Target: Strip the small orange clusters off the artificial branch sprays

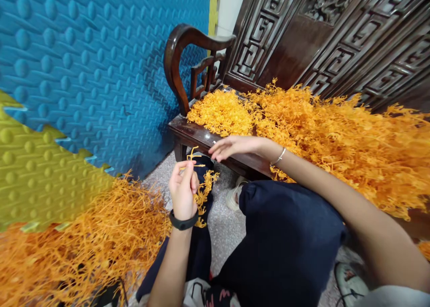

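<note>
My left hand (pixel 183 183) pinches a thin orange-yellow branched plastic stem (pixel 192 157) between thumb and fingers. Its short side twigs stick up and to the right above the fingertips. My right hand (pixel 235 146) reaches in front of the bench edge, palm turned down, fingers stretched out, with nothing visible in it. A gap lies between its fingertips and the stem. Behind the left hand, a string of small yellow-orange pieces (pixel 204 195) rests along my dark trouser leg. A flat pile of small yellow pieces (pixel 223 114) lies on the bench beyond my right hand.
A carved dark wooden bench (pixel 183 125) stands ahead, bearing a large heap of orange branched pieces (pixel 336 132) to the right. Another heap of thin orange stems (pixel 110 226) covers the lower left. Blue foam matting (pixel 83 65) and yellow matting (pixel 36 177) line the left side.
</note>
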